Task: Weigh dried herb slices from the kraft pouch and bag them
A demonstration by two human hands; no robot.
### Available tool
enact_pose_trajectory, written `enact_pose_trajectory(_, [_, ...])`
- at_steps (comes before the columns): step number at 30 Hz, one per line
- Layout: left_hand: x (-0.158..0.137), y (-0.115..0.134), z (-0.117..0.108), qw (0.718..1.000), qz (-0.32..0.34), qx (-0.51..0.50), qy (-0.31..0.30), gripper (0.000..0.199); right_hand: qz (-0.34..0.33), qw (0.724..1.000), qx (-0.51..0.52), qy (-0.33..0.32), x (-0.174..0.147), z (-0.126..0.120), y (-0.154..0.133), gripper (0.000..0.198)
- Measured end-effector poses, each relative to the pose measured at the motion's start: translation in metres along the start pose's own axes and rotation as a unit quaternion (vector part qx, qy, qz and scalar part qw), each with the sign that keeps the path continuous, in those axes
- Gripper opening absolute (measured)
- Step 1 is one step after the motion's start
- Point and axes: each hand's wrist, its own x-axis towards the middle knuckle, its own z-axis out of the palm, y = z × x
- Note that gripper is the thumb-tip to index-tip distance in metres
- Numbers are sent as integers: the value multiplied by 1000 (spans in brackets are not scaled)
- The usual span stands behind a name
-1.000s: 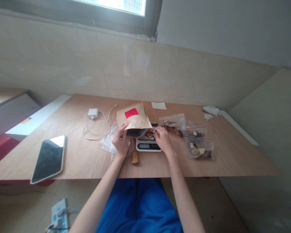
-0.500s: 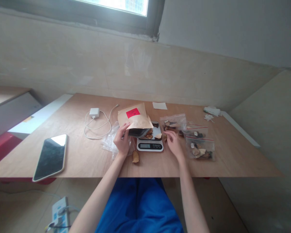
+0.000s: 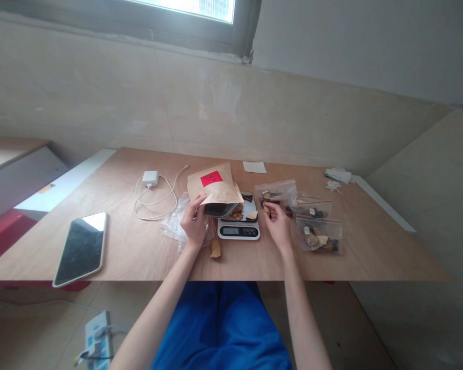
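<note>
The left hand grips the open brown paper pouch with a red label, left of the small white digital scale. Right of the scale, the right hand seems to pinch a small tan dried piece between its fingertips.

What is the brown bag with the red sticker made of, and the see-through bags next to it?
The brown bag looks like matte kraft paper: tan, dull, creased. The see-through bags look like thin glossy plastic: clear, shiny, with red zip strips on top.

On the wooden table there are three clear zip bags of dried pieces, one brown paper pouch with a red label, one small digital scale, one phone, one white charger with cable, and one white paper slip near the far edge.
</note>
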Motion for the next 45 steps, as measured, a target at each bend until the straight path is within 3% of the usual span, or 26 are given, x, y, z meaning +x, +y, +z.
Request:
enact_pose_trajectory(2, [0,0,0,1000,-2,6,3,23,11,999,37,19,10,6,-13,28])
enact_pose_trajectory(5, [0,0,0,1000,-4,6,6,22,14,997,80,-9,23,17,-28,29])
enact_pose_trajectory(9, [1,1,0,1000,-9,-1,7,22,-35,997,46,-52,29,26,-36,23])
enact_pose_trajectory(14, [1,1,1,1000,-6,1,13,22,-44,999,1,-16,12,19,-28,23])
enact_pose_trajectory(23, [1,1,0,1000,-2,-3,5,22,-8,996,69,-60,-6,24,-27,18])
enact_pose_trajectory(28, [1,0,1,1000,-5,-7,6,23,-30,994,98,-35,-4,32,-28,18])
enact_pose_trajectory(34, [1,-1,1,1000,-5,-12,-6,23,-43,995,71,64,-28,21,-47,18])
enact_pose_trajectory(36, [1,-1,0,1000,-6,-13,-6,23,-48,996,71,29,-43,19,-57,19])
enact_pose_trajectory(42, [0,2,-2,999,2,-31,-23,22,-153,962,27,-226,-92,28,-82,34])
enact_pose_trajectory(45, [0,3,-2,999,-2,-30,-15,22,-167,950,-1,-265,-105,34,-84,35])
